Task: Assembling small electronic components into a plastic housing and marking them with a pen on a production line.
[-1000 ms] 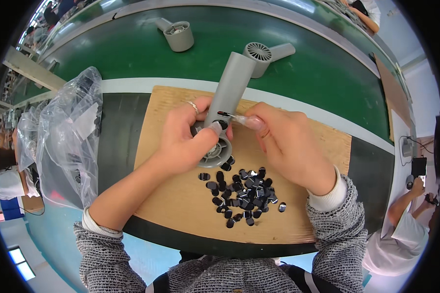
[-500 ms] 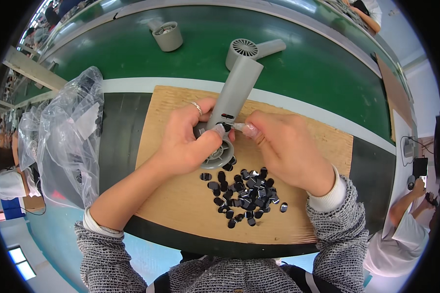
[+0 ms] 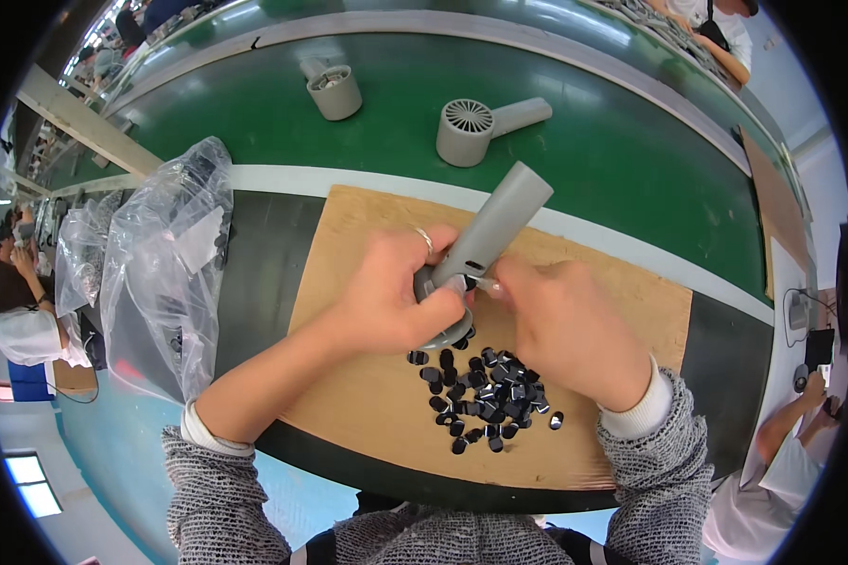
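Note:
My left hand (image 3: 396, 292) is closed round a grey handheld fan (image 3: 499, 221), fingers and thumb near where the handle meets the round head. The handle slants up and to the right, with a small dark slot in its side. At the left thumb tip a small black piece sits against the handle. My right hand (image 3: 575, 315) is closed in a pinch close beside it; something clear or whitish shows at its fingertips, too small to make out. Below both hands, small glossy black oval pieces (image 3: 499, 395) lie heaped on a brown board (image 3: 349, 395).
A clear plastic bag (image 3: 160, 292) lies to the left. On the green belt (image 3: 386, 113) beyond stand another grey fan (image 3: 466, 132) and a grey fan part (image 3: 334, 92). A cardboard sheet (image 3: 773, 207) leans at the right. Other people are at work on both sides.
The view has shifted, so the scene sits lower and further right. The fan's handle tilts more to the right. My right hand stays by the slot, its fingers closer to the left thumb.

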{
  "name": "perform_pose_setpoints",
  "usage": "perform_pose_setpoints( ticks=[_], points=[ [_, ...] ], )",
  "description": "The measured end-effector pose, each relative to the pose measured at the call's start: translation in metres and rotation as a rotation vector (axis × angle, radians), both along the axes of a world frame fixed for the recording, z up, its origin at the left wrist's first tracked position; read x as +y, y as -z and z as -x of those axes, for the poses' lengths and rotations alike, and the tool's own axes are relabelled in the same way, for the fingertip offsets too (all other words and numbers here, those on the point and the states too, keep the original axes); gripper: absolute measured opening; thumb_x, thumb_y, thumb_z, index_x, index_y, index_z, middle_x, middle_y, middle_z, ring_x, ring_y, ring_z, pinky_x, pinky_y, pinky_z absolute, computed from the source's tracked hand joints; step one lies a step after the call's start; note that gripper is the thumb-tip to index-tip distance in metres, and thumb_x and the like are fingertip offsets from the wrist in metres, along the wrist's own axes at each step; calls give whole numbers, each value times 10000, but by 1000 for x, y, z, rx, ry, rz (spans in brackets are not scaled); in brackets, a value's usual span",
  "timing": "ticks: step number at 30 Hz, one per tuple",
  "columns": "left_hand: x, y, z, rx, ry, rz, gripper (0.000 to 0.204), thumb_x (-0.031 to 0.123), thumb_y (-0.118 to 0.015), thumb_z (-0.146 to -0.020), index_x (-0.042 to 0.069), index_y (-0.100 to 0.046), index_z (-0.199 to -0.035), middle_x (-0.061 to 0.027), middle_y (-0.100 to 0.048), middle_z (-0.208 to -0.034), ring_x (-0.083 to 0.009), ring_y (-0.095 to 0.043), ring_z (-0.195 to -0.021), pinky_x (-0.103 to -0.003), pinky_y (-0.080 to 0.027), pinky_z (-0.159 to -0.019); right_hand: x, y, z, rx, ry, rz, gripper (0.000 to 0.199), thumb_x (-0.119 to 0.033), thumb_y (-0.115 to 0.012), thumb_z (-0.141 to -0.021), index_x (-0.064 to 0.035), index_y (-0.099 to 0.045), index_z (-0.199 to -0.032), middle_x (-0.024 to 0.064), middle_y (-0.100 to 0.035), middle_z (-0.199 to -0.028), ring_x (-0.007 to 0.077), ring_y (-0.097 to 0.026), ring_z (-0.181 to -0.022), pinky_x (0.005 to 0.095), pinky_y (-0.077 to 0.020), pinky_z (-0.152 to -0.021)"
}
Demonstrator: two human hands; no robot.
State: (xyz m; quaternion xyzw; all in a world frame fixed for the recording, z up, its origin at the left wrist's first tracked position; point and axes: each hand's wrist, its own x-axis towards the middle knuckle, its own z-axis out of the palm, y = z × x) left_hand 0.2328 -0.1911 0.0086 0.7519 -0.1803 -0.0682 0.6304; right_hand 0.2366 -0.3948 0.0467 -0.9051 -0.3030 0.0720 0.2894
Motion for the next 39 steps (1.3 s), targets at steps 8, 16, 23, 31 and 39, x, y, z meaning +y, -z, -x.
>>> perform_pose_setpoints(
  ticks=[8,16,23,31,39],
  points=[
    [4,14,3,214,-98,329,310,163,-525,-942,-25,-560,-1186,-60,-643,-1012,-122,-588,-913,-283,-485,-810,8,28,-17,484,172,-657,227,-135,-696,-884,-27,-548,-1019,-49,-575,-821,32,-546,-759,234,-454,-618],
    [17,-4,1,-286,-224,151,419,229,-506,-959,-8,-508,-1305,-158,-547,-1075,-291,-530,-1040,-373,-431,-931,58,6,-33,648,154,-776,301,-78,-755,-787,-31,-600,-1041,-49,-568,-811,34,-484,-712,202,-402,-628],
    [35,-2,-14,-183,-709,278,466,209,-477,-976,-15,-415,-1381,-193,-469,-1199,-252,-488,-1085,-341,-421,-917,116,-33,-128,738,238,-901,205,-172,-698,-864,-9,-614,-955,38,-644,-845,129,-636,-741,257,-519,-635],
    [36,18,-18,-125,-613,243,270,118,-459,-989,-7,-525,-1219,-83,-555,-944,-157,-571,-815,-293,-463,-744,167,32,-303,932,387,-291,282,-293,-703,-869,-92,-587,-710,-10,-427,-527,109,-353,-404,294,-202,-379],
    [43,29,-29,-113,-659,205,219,138,-522,-956,-12,-566,-1110,-132,-596,-879,-238,-579,-739,-351,-474,-702,81,-22,-231,191,-243,119,520,-54,-767,-648,-85,-643,-1152,100,-666,-1036,251,-625,-940,351,-486,-848]
  ],
)
